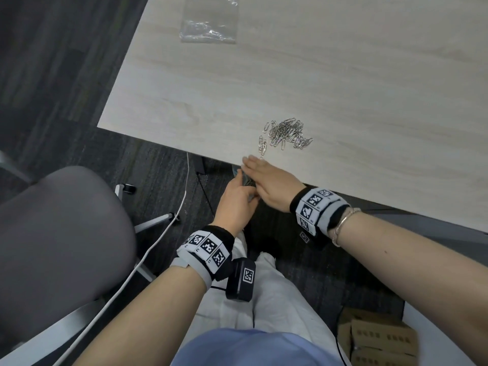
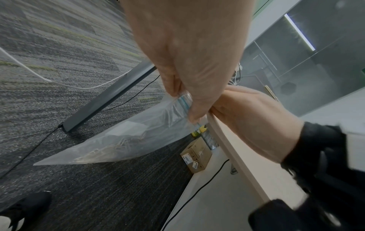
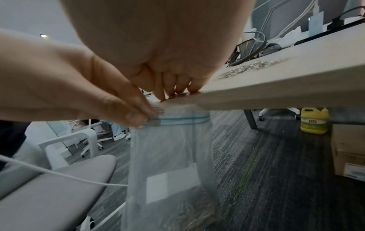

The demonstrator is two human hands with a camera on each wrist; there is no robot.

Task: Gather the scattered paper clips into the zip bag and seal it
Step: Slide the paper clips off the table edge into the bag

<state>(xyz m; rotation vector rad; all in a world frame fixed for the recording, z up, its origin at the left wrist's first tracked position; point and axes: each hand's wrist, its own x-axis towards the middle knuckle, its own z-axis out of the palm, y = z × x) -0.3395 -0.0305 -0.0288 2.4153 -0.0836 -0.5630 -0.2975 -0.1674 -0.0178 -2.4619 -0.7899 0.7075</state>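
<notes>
A clear zip bag (image 3: pixel 171 156) with a blue zip strip hangs below the table's front edge (image 3: pixel 256 93), several paper clips (image 2: pixel 110 148) lying in its bottom. My left hand (image 2: pixel 183 101) pinches the bag's top at the strip, mouth held against the edge. My right hand (image 1: pixel 253 165) lies flat on the table edge just above the bag mouth, fingers (image 3: pixel 177 89) straight and touching the wood, holding nothing. A pile of silver paper clips (image 1: pixel 286 133) sits on the table just beyond those fingers, a few loose ones (image 1: pixel 262 145) nearest.
A second clear bag (image 1: pixel 208 25) with some clips lies at the table's far side. A grey chair (image 1: pixel 60 233) and white cable (image 1: pixel 169 223) are to my left. Cardboard boxes (image 3: pixel 347 153) and a yellow jug (image 3: pixel 314 121) stand under the table.
</notes>
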